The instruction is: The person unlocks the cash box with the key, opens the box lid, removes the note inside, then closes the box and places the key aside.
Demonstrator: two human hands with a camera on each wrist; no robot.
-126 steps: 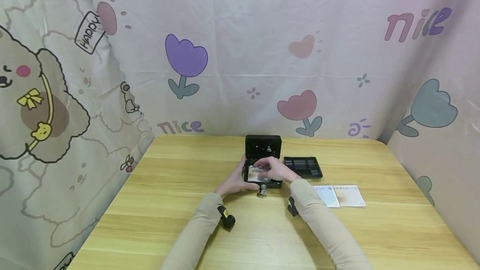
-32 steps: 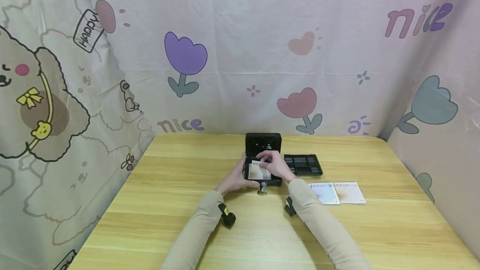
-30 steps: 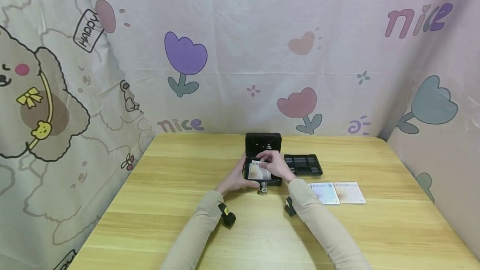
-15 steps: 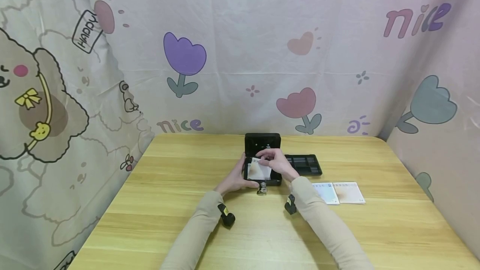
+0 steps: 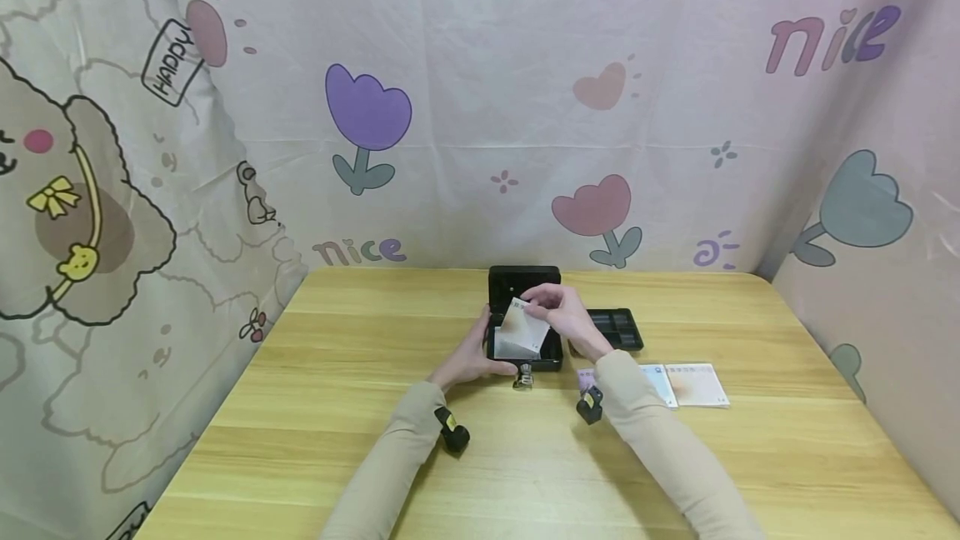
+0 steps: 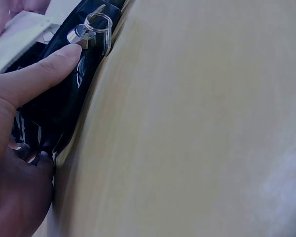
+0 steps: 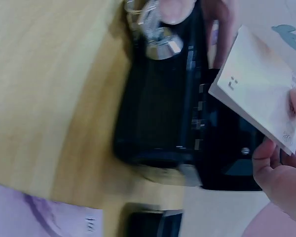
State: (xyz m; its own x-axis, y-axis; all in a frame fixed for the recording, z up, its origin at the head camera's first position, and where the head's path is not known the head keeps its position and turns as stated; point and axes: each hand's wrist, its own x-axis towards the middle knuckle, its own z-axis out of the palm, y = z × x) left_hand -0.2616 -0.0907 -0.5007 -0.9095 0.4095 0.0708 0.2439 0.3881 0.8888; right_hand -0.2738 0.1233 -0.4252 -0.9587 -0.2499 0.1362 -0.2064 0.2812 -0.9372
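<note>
A black lidded cash box [image 5: 553,363] stands with its lid raised, a key ring [image 5: 523,377] hanging from its front lock. My left hand [image 5: 472,358] grips the box's left side; in the left wrist view its thumb [image 6: 54,69] lies on the front beside the metal lock [image 6: 81,35]. My right hand [image 5: 570,319] pinches the upper edge of a thin stack of beige printed paper notes [image 5: 525,327], held tilted above the box. The right wrist view shows thumb and fingers on one edge of these notes [image 7: 256,84]. More pale paper [image 5: 506,348] shows inside the box.
Right of the box, a black compartment tray [image 5: 618,327] lies partly behind the right hand. In front of it are bluish notes [image 5: 660,383], beige notes [image 5: 697,384] and purple notes [image 5: 585,377], partly covered by the sleeve. A printed curtain [image 5: 465,107] hangs behind the wooden table [image 5: 360,332].
My right hand has moved up and right, lifting the beige notes out of the box and tilting them. Purple notes have come into sight beside its wrist. My left hand has stayed on the box.
</note>
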